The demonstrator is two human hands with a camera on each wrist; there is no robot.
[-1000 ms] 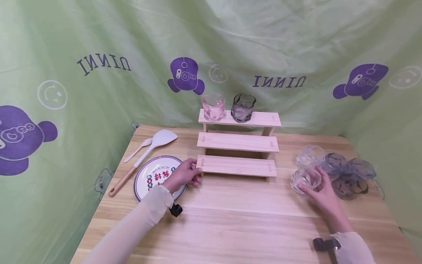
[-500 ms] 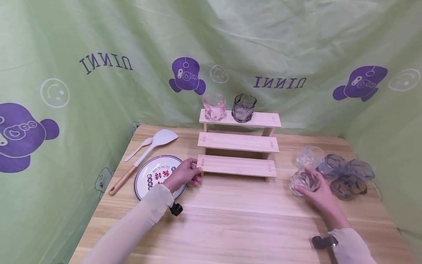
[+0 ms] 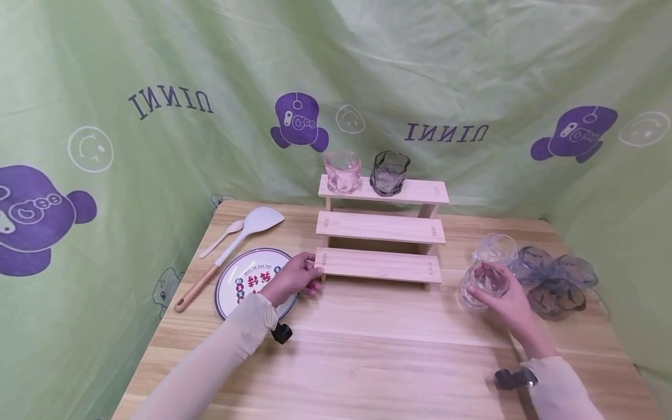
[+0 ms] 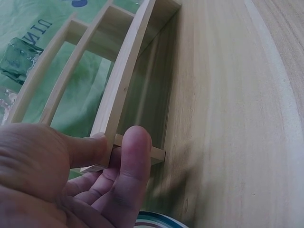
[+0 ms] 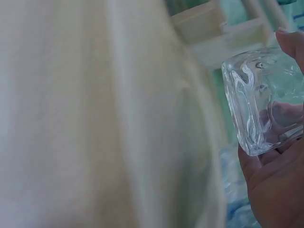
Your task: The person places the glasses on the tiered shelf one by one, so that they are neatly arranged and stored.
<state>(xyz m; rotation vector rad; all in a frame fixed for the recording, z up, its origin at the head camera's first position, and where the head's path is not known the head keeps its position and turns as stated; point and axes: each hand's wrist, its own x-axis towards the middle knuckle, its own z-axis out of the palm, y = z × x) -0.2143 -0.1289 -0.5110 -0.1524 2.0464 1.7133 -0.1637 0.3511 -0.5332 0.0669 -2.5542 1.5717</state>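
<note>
A three-tier wooden stand (image 3: 378,264) stands mid-table. My left hand (image 3: 295,279) pinches the left end of its lowest board; the left wrist view shows the thumb (image 4: 90,151) on top and fingers under the board (image 4: 118,90). On the top tier are a pink glass (image 3: 343,175) and a dark grey glass (image 3: 389,175). Right of the stand, my right hand (image 3: 511,309) grips a clear glass (image 3: 480,287); in the right wrist view the fingers and thumb wrap around that glass (image 5: 256,99). Whether its base touches the table I cannot tell.
Behind the right hand sit another clear glass (image 3: 494,248) and several grey-blue glasses (image 3: 574,271). At the left lie a round plate (image 3: 236,289), a white spatula with a wooden handle (image 3: 202,286) and a small spoon (image 3: 223,238). A green curtain (image 3: 367,70) hangs behind the table (image 3: 367,361).
The right hand has closed more around the clear glass, which has shifted slightly left and looks more tilted. The left hand keeps its hold on the stand.
</note>
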